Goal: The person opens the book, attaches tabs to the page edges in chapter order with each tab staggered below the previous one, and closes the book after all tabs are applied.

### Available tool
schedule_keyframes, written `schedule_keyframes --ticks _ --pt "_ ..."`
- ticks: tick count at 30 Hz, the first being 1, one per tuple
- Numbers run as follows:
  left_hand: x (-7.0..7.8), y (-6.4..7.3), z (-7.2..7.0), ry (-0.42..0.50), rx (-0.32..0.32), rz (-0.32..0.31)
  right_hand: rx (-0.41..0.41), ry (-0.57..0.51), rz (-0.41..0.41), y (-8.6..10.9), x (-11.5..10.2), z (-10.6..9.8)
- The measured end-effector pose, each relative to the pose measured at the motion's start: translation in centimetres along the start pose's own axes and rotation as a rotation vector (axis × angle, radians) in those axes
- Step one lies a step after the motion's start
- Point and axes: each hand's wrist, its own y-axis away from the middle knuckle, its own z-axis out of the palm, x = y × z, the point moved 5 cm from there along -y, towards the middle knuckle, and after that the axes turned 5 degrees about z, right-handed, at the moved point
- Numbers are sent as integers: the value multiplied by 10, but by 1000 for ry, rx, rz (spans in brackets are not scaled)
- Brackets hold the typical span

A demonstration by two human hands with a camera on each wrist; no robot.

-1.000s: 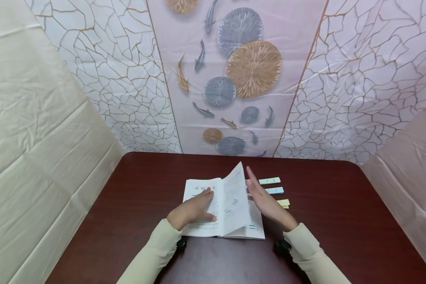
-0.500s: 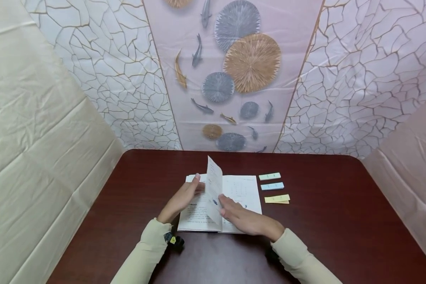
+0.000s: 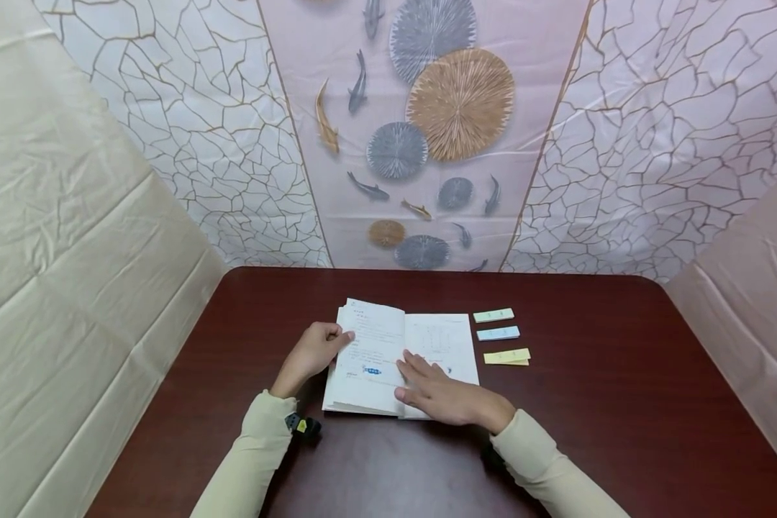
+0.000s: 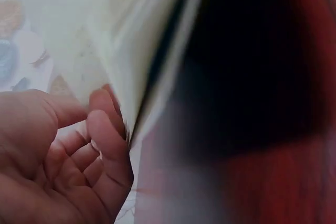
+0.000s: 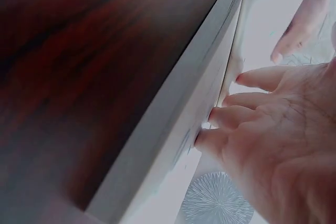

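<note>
I have the open, white-paged book [image 3: 458, 332] on the glossy red-brown desk [image 3: 596, 410], under my right hand [image 3: 453, 400], whose fingers spread loosely. My left hand [image 3: 311, 355] pinches the edge of a thin white leaf [image 3: 378, 332], seemingly nearly turned; flattening it remains.

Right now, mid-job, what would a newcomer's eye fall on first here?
Probably the open book, pale against the dark red-brown table, with the left hand at its left edge and the right hand by the fold. Next come the green strip, blue strip and yellow strip, beyond the book's right edge. Behind the table, the large gold disc stands out on the backdrop.
</note>
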Motion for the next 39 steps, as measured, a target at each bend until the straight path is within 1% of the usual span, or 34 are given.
schedule_keyframes --ticks 4,7,11,14,16,17,18,19,20,21,24,26,28,32,36,39 --pt "-4 2 -2 -152 -5 32 11 4 17 -1 0 -2" --pt "-8 2 -1 -244 10 31 11 -4 30 -2 -2 -1" --pt "-9 3 2 -364 34 -16 16 19 23 -3 -4 1" --pt "-3 3 3 -483 68 -58 38 55 4 -3 -8 2" --pt "4 4 5 -580 105 -61 55 81 -11 -3 -10 2" --pt "8 5 6 -629 121 -52 62 91 -16 -3 -11 1" --pt "13 6 9 -677 130 -27 66 100 -18 -2 -11 1" --pt "17 6 12 -706 133 5 69 109 -22 -2 -12 0" --pt "21 7 17 -723 123 47 71 118 -26 -2 -12 0" --pt "26 8 22 -728 99 89 73 126 -32 -2 -13 0" --pt "38 11 41 -670 -11 206 77 142 -48 -2 -13 -1" --pt "43 13 52 -626 -76 238 78 147 -61 -3 -13 -1" --pt "48 14 59 -616 -111 248 75 138 -67 -3 -12 -1" --pt "53 15 69 -662 -148 230 68 97 -62 -2 -10 -1" --pt "55 16 75 -706 -166 213 67 52 -58 2 -7 -1" --pt "55 17 76 -724 -164 213 71 49 -70 4 -4 -3"
